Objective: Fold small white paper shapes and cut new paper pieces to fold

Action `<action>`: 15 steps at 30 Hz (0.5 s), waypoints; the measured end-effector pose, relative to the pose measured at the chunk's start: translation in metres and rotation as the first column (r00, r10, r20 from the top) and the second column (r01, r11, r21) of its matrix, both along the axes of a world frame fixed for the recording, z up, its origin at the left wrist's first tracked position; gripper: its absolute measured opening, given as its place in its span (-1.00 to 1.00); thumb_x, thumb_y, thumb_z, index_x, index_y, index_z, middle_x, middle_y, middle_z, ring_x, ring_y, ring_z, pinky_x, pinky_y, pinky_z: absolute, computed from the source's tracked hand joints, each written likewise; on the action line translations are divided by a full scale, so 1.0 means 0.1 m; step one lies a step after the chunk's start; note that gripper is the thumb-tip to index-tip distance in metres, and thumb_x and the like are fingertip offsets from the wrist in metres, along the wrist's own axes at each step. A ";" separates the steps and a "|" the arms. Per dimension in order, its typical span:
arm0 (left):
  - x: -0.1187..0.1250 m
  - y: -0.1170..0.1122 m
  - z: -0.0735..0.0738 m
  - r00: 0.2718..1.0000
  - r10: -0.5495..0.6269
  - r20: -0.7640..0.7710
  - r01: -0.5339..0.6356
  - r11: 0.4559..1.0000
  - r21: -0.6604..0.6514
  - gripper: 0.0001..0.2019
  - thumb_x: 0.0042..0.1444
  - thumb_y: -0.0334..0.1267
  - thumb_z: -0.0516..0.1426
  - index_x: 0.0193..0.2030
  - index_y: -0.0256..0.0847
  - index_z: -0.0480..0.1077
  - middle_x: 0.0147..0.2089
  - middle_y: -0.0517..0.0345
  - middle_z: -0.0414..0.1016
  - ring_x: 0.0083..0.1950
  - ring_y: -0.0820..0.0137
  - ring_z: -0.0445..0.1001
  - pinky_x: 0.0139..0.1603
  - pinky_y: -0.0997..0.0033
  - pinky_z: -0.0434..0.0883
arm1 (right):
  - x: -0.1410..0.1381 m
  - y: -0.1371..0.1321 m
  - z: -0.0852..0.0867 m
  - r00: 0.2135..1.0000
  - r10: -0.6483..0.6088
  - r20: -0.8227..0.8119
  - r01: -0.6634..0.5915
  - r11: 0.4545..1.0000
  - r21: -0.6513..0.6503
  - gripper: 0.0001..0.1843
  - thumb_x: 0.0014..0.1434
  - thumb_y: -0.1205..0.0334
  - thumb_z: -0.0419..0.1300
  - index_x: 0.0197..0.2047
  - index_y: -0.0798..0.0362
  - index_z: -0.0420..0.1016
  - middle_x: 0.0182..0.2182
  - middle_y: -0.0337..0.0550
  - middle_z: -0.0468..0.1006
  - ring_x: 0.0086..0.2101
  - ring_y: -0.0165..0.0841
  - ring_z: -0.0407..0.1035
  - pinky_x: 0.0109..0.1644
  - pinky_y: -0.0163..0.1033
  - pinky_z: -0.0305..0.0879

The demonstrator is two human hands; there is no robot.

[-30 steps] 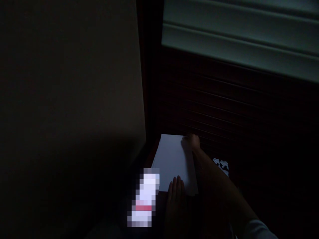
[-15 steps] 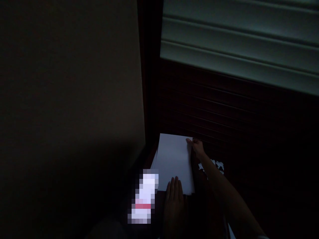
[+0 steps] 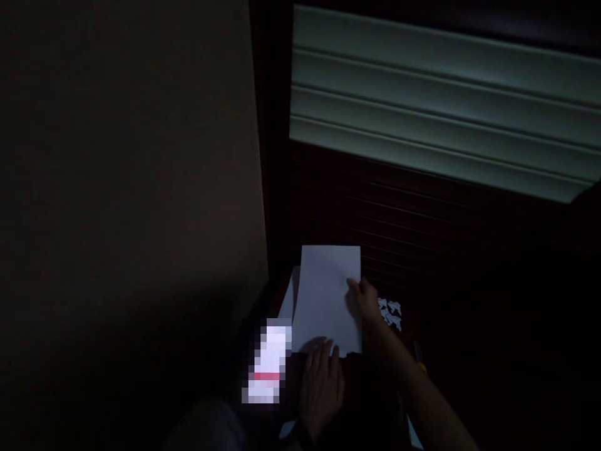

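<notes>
A white sheet of paper point(image 3: 328, 294) lies in front of me, with another white sheet point(image 3: 287, 300) showing behind its left side. My right hand point(image 3: 366, 300) grips the sheet's right edge, thumb on top and the other fingers hidden beneath. At the bottom edge, my left hand point(image 3: 323, 382) rests with its fingers stretched out, their tips touching the paper. The sheet bulges slightly near those fingertips.
Several torn white paper scraps point(image 3: 390, 313) lie right of my right hand. A bright pixelated rectangle point(image 3: 267, 366) with a red band is at the left. A small yellow object point(image 3: 422, 368) shows beside my right forearm. Pale slats point(image 3: 422, 94) and a wall point(image 3: 131, 156) stand beyond.
My right hand has moved lower along the sheet's right edge. The top sheet has shifted away from the paper at its left, and its lower edge now bulges. The view has tilted up slightly.
</notes>
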State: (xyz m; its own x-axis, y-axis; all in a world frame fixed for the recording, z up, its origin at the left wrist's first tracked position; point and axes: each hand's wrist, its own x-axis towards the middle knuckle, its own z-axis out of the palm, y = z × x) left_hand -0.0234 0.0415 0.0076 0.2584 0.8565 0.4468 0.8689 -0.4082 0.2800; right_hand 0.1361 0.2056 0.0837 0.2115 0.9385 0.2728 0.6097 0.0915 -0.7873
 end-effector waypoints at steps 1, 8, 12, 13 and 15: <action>0.00 -0.02 -0.03 1.000 -0.022 -0.005 0.022 1.000 0.013 -0.60 0.14 -0.27 0.00 0.14 -0.22 0.26 0.19 -0.02 0.26 0.19 0.17 0.21 0.18 0.09 0.12 | 0.05 -0.06 0.10 0.999 -0.034 -0.008 0.034 0.999 0.036 -0.49 0.09 -0.21 -0.04 -0.44 0.10 0.38 -0.53 -0.14 0.46 -0.48 -0.34 0.28 -0.42 -0.33 0.17; 0.02 0.03 -0.04 1.000 -0.010 -0.022 0.010 1.000 0.009 -0.67 0.12 -0.34 -0.02 0.02 -0.28 0.34 0.10 -0.04 0.33 0.15 0.17 0.24 0.15 0.04 0.16 | 0.62 -1.04 0.53 0.922 -0.208 -0.328 0.223 0.975 0.007 -0.57 0.04 -0.18 0.07 -0.47 0.06 0.31 -0.62 -0.29 0.27 -0.58 -0.43 0.11 -0.54 -0.36 0.04; -0.01 0.07 -0.02 1.000 -0.003 -0.013 0.003 1.000 0.012 -0.66 0.08 -0.47 -0.04 -0.02 -0.33 0.37 0.05 -0.09 0.37 0.13 0.19 0.28 0.17 0.02 0.14 | 0.91 -2.03 0.32 0.831 -0.416 -0.371 0.375 0.909 -0.181 -0.61 0.00 -0.15 0.13 -0.57 -0.01 0.28 -0.68 -0.30 0.22 -0.64 -0.41 0.09 -0.59 -0.32 0.01; -0.02 0.08 -0.03 1.000 -0.004 0.010 0.004 1.000 0.008 -0.62 0.05 -0.51 -0.04 0.01 -0.34 0.35 0.06 -0.09 0.37 0.14 0.19 0.27 0.18 0.03 0.14 | 0.96 -2.27 0.23 0.824 -0.437 -0.360 0.377 0.898 -0.228 -0.62 -0.02 -0.15 0.14 -0.58 -0.02 0.29 -0.67 -0.28 0.26 -0.63 -0.38 0.13 -0.57 -0.30 0.05; -0.04 0.08 -0.06 0.995 -0.014 0.095 0.016 1.000 -0.019 -0.54 0.01 -0.57 -0.07 0.07 -0.33 0.30 0.10 -0.07 0.34 0.17 0.22 0.24 0.20 0.06 0.14 | 1.02 -2.69 0.04 0.810 -0.499 -0.308 0.420 0.860 -0.291 -0.64 -0.05 -0.16 0.15 -0.61 -0.06 0.31 -0.65 -0.24 0.32 -0.59 -0.32 0.22 -0.52 -0.25 0.15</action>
State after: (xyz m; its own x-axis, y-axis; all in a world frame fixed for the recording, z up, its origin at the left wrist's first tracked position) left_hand -0.0272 0.0491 0.0015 0.2291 0.8617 0.4528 0.8319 -0.4149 0.3686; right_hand 0.2386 -0.0636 0.0875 0.6771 0.7303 -0.0908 0.2090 -0.3092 -0.9278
